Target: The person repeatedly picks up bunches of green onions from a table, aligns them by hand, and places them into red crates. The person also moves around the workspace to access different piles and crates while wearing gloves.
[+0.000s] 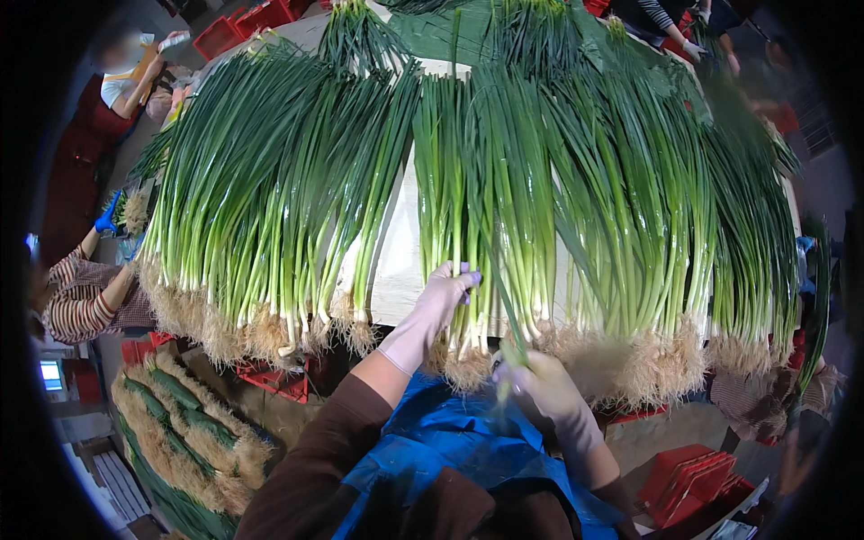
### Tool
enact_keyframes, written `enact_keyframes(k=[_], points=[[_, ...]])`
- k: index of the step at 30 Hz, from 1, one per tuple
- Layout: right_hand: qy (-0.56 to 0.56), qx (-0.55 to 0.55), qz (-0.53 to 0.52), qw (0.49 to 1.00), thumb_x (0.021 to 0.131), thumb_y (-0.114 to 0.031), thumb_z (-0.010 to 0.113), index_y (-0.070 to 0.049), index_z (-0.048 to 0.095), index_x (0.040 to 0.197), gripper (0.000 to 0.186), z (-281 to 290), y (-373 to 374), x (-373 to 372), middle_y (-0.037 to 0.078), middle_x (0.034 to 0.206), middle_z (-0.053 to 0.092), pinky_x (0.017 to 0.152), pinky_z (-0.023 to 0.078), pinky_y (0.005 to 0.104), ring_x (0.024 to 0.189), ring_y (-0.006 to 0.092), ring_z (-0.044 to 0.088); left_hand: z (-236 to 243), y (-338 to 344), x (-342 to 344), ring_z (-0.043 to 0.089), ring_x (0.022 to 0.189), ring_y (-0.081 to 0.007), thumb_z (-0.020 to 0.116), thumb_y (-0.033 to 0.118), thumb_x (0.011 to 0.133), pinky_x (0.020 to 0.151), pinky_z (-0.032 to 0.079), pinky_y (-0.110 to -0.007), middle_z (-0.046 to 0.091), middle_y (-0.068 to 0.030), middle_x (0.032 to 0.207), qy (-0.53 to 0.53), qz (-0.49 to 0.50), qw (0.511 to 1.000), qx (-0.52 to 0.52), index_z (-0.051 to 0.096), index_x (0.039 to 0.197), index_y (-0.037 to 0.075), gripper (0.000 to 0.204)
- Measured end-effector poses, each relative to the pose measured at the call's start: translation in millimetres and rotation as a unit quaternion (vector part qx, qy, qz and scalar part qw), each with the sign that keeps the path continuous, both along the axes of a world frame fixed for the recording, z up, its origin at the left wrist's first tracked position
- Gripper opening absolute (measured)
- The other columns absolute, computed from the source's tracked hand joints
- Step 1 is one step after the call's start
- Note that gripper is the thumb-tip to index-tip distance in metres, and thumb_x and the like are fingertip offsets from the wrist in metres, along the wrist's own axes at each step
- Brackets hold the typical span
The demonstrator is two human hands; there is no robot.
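Observation:
Long green onions with white stems and root tufts point(234, 189) lie in dense rows across a pale board point(400, 225). My left hand point(444, 297), in a pale lilac glove, grips a green onion stalk among the middle group, above its roots. Lower and to the right, over my blue apron point(468, 432), my right hand point(537, 385), also gloved, is closed on a single green onion point(513, 351) whose lower end is blurred.
Workers stand at the left point(130, 81), lower left point(76, 297) and upper right point(652, 18). Piled onions point(198, 423) lie at lower left. Red crates point(684, 481) sit at lower right; more onion bunches point(540, 31) lie on green material at the back.

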State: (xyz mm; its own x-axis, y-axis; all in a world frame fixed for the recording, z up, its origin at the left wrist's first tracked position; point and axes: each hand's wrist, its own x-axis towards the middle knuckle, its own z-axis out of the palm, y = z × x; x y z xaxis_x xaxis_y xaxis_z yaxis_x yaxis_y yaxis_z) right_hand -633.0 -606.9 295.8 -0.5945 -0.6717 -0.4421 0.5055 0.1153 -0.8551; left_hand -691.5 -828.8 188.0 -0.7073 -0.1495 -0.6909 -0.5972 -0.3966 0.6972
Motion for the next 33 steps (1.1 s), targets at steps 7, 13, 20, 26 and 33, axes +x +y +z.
enact_keyframes(k=[7,13,20,26,33], points=[[0.267,0.156,-0.411,0.858,0.092,-0.02,0.058,0.004,0.06,0.091,0.024,80,133,58,0.011,0.077,0.062,0.052,0.049,0.027,0.062,0.0166,0.062,28,29,4,0.055,0.077,-0.0195,0.072,0.02,0.082,0.071,0.051,-0.034,0.056,-0.0116,0.095,0.02,-0.117,0.949,-0.29,0.047,0.111,-0.003,0.045],[0.266,0.25,-0.513,0.777,0.1,-0.024,0.046,0.002,0.053,0.11,0.029,38,303,82,0.002,0.08,0.058,0.063,0.044,0.0206,0.067,0.0083,0.053,22,61,-5,0.063,0.095,-0.0311,0.078,0.043,0.069,0.08,0.052,-0.036,0.054,-0.0264,0.118,-0.021,-0.36,0.726,-0.585,0.006,0.145,-0.006,0.115],[0.079,0.57,-0.425,0.699,0.092,-0.033,0.057,-0.003,0.053,0.118,0.04,-68,392,86,0.008,0.09,0.062,0.054,0.048,0.0307,0.069,0.0149,0.059,37,60,-16,0.057,0.114,-0.0339,0.065,0.005,0.074,0.091,0.05,-0.038,0.047,-0.0254,0.132,-0.083,-0.261,0.847,-0.455,0.014,0.147,-0.001,0.089],[-0.143,0.221,-0.181,0.948,0.091,-0.039,0.057,-0.001,0.061,0.11,0.043,15,286,76,0.015,0.096,0.067,0.068,0.053,0.0353,0.081,0.0222,0.066,-13,-24,13,0.063,0.087,-0.0212,0.062,-0.007,0.078,0.08,0.053,-0.033,0.064,-0.0106,0.097,0.119,-0.026,0.991,0.052,0.05,0.117,-0.003,0.041],[-0.074,0.08,0.035,0.993,0.096,-0.029,0.052,0.003,0.046,0.132,0.049,1,82,7,0.015,0.115,0.06,0.08,0.05,0.0304,0.098,0.0212,0.06,-8,-21,18,0.061,0.079,-0.0229,0.064,-0.001,0.082,0.076,0.053,-0.034,0.063,-0.0138,0.101,0.129,0.005,0.968,0.215,0.049,0.121,-0.003,0.041]])
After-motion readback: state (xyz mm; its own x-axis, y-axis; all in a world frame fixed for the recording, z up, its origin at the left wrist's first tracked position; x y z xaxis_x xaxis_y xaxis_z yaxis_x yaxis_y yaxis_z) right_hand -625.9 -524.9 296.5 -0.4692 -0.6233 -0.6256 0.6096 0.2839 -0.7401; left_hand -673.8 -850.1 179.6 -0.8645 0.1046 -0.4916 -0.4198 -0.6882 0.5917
